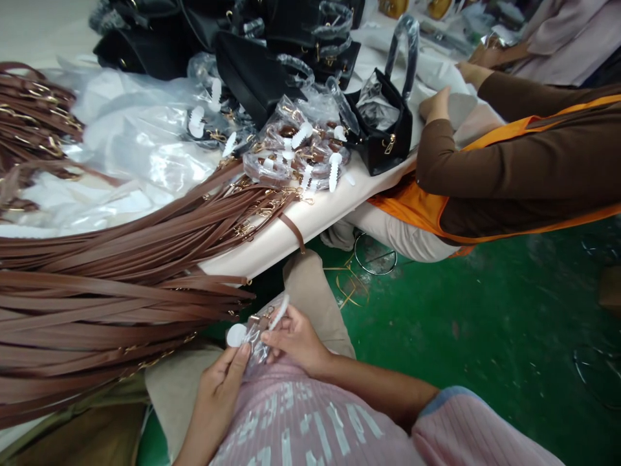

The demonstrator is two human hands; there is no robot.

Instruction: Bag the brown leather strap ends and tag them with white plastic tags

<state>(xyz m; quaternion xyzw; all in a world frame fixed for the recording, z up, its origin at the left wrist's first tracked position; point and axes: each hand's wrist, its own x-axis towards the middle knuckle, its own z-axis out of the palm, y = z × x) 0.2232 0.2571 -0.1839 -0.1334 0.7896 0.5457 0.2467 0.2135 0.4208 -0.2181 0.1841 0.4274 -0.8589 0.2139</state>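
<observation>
My left hand pinches the packet, a clear wrap with brown and gold parts inside, thumb on top beside the white disc. My right hand grips the packet's other side between thumb and bent fingers, with the white strip sticking up by them. The packet is over my lap, just off the near edge of the bench. I can't tell whether disc and strip are one piece, or how far the strip passes through the wrap.

To do this well, I'd let the left hand do the steadying and the right the fine work. A light pinch seems best: the film looks slick and thin, and a hard pull could tear it. I'd guide the strip straight, since a bent one may buckle, and hold the gold clip away from the film so it can't snag. I'd also work clear of the straps along the bench's near side; their loose ends could catch my sleeve or the wrap.
</observation>
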